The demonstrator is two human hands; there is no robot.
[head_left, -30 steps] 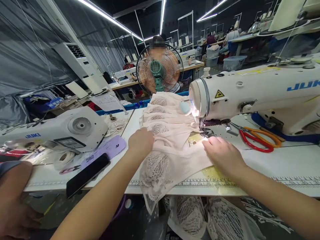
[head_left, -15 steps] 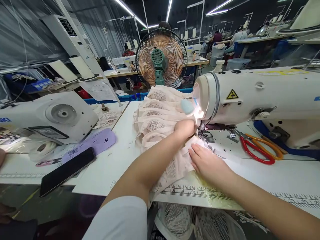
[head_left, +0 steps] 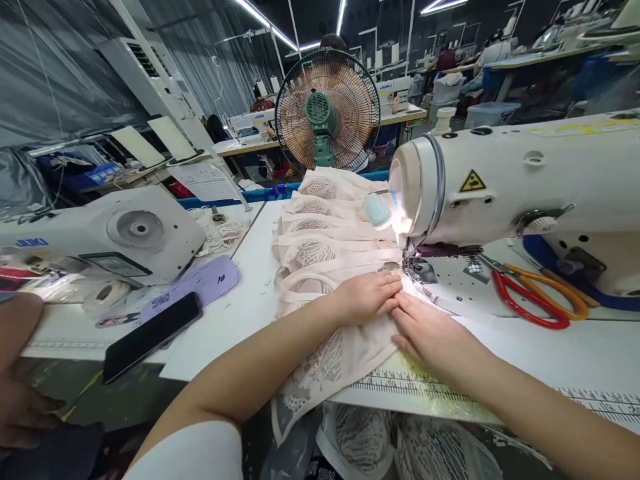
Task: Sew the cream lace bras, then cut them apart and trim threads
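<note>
A chain of pale pink lace garment pieces [head_left: 320, 247] lies across the white sewing table [head_left: 240, 320], running back from the needle area [head_left: 415, 267] of a white sewing machine [head_left: 525, 180]. My left hand [head_left: 367, 297] rests on the fabric just before the presser foot, fingers curled and pressing the cloth down. My right hand [head_left: 430, 333] lies flat on the same fabric beside it, fingers stretched toward the needle. The two hands touch at the fingertips. The fabric's lace end hangs over the table's front edge.
Red and orange scissors [head_left: 535, 300] lie right of the needle. A black phone [head_left: 153, 337], purple tag [head_left: 200, 287] and tape roll [head_left: 107, 293] sit left, by a second machine [head_left: 110, 233]. A fan [head_left: 327, 110] stands behind. Another person's arm [head_left: 17, 360] is at far left. More lace [head_left: 380, 440] hangs below.
My left hand drew back from beside the needle to the fabric in front of the presser foot. My right hand stayed on the cloth and now meets the left.
</note>
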